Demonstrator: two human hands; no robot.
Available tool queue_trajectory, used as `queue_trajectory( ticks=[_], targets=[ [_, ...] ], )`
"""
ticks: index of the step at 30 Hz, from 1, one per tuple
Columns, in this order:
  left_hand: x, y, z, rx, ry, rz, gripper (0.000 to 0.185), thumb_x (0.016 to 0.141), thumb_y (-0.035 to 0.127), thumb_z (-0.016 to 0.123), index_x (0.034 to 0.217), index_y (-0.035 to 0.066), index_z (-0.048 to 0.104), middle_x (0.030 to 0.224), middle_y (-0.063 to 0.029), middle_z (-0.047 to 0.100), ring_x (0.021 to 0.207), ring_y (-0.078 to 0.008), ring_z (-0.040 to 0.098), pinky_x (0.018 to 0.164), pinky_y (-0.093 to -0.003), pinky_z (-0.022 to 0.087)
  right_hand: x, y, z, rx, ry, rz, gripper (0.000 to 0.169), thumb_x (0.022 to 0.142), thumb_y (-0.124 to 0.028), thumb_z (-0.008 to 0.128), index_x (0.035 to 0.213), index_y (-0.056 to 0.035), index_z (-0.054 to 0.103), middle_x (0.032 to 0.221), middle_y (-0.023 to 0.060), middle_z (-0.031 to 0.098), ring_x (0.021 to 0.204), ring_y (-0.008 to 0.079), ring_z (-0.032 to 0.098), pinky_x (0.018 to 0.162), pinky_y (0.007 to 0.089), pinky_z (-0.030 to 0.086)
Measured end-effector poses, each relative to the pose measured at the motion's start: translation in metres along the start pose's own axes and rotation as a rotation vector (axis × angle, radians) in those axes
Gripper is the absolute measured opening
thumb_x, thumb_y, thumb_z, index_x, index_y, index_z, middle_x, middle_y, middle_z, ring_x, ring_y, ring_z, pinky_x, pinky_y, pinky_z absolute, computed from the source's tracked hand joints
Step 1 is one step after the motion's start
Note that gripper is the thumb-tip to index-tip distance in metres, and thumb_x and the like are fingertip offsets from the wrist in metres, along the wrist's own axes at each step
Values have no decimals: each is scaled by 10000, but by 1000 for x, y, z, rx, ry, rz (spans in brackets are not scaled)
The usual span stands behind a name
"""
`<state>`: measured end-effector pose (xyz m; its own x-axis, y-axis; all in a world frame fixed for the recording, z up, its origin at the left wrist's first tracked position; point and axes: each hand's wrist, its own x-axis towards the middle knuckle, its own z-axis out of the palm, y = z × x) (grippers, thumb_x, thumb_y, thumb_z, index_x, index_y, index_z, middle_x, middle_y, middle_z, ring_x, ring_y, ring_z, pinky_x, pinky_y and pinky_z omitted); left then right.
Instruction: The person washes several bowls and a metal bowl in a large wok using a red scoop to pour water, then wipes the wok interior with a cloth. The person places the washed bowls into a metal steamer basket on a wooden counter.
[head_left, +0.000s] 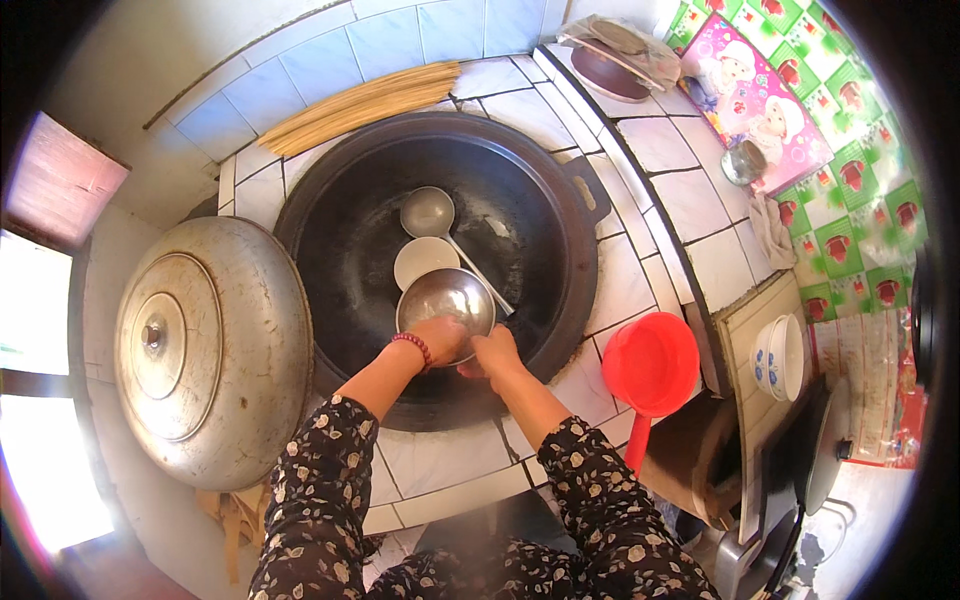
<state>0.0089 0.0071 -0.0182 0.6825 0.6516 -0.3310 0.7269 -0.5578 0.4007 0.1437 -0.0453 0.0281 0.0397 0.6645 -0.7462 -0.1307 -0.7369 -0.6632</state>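
A shiny metal bowl (442, 295) is held over the near half of a large black wok (517, 187). My right hand (493, 352) grips its near right rim, thumb on top and fingers beneath. My left hand (437, 339), with a beaded bracelet on the wrist, reaches into the bowl; its fingers are curled and partly hidden, so I cannot tell whether it holds anything. Just beyond the metal bowl is a pale bowl (424, 257), partly covered by it. A metal ladle (427, 212) lies in the wok, its handle slanting to the right.
A domed metal lid (247, 330) leans at the wok's left. On the right tiles are a red plastic dipper (649, 364) and stacked white bowls (786, 358). A bundle of thin sticks (360, 109) lies behind the wok. A glass jar (744, 163) stands farther right.
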Motion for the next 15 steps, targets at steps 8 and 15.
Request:
queue_trajectory(
  ticks=[8, 15],
  targets=[
    [12, 3, -11, -63, 10, -170, 237, 807, 189, 543, 1006, 76, 606, 1040, -171, 582, 966, -337, 593, 833, -431, 467, 15, 4, -8, -29, -41, -19, 304, 835, -46, 485, 1095, 87, 403, 885, 223, 586, 568, 300, 640, 442, 350, 558],
    [0, 21, -21, 3, 119, -146, 234, 859, 233, 502, 1011, 77, 587, 978, -181, 606, 944, -335, 584, 858, -425, 445, 16, -3, -10, -27, 73, -27, 322, 783, -10, 449, 1089, 86, 477, 808, 197, 612, 543, 282, 633, 458, 340, 558]
  ],
)
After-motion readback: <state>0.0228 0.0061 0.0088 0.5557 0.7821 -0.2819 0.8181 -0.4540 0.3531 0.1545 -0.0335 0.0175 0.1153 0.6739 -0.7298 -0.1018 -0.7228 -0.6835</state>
